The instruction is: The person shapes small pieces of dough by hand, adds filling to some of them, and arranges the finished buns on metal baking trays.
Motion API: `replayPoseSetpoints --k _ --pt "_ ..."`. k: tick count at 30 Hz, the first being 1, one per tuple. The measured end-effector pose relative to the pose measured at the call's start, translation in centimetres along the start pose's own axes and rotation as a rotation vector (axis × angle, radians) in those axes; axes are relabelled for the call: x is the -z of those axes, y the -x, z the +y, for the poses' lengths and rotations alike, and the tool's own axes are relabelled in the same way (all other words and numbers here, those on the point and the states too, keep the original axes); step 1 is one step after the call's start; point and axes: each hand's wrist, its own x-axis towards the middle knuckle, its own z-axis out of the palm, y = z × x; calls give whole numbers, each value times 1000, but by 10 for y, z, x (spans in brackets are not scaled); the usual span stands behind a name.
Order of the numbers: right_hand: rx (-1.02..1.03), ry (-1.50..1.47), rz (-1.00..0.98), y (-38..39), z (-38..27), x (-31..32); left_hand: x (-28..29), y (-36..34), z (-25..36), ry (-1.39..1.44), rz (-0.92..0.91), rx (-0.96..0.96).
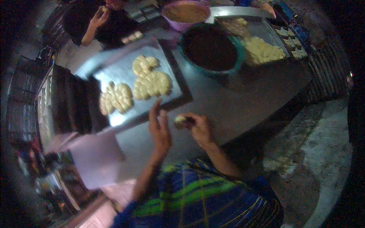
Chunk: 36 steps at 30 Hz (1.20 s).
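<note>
Pinching one dough piece [180, 120]: one right hand [200, 130], near one tray [121, 73].

Metal table [247, 100] is extending ahead of right grip [201, 130]: dough tray [118, 72] is sitting ahead-left, teal basin [239, 57] standing ahead, purple basin [178, 26] beyond, second tray [266, 33] lying ahead-right.

Looked like a bakery workroom or dough kitchen. Showed as much in a metal tray [121, 72] of shaped pale dough pieces [153, 85] on the tabletop [258, 89], in a green basin [238, 57] of dark stuff and a purple basin [178, 26] of brown stuff nearby, and in more pale dough [262, 51] farther right. Included a co-worker [114, 30] across the tabletop, holding up a small piece [102, 9].
</note>
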Motion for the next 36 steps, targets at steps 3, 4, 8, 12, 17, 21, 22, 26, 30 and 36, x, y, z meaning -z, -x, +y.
replayPoseSetpoints --k 3,4,8,12,17,21,22,26,30,36 --pt "170 300 -28 7 17 2 -5 2 -1 -441 -271 -834" --pt "227 199 -103 8 15 2 -7 6 -14 -407 -369 -967" --pt "433 -250 -392 14 3 -6 -9 25 -21 -192 -527 -702" --pt "-47 -603 -197 27 5 12 -27 25 -26 295 -543 -102" --pt "170 29 59 -46 -86 92 -4 38 -47 291 -520 222" --pt "372 888 -112 -149 -136 167 30 48 -95 203 -364 423" --pt "382 1018 -238 -178 -134 173 41 52 -95 189 -277 476" --pt "337 1443 -573 -233 -123 199 58 59 -99 177 -274 430" --pt "136 1383 -667 -244 -109 184 73 74 -127 184 -193 426" --pt "-111 1235 -691 -251 -85 196 77 83 -124 178 -131 455"
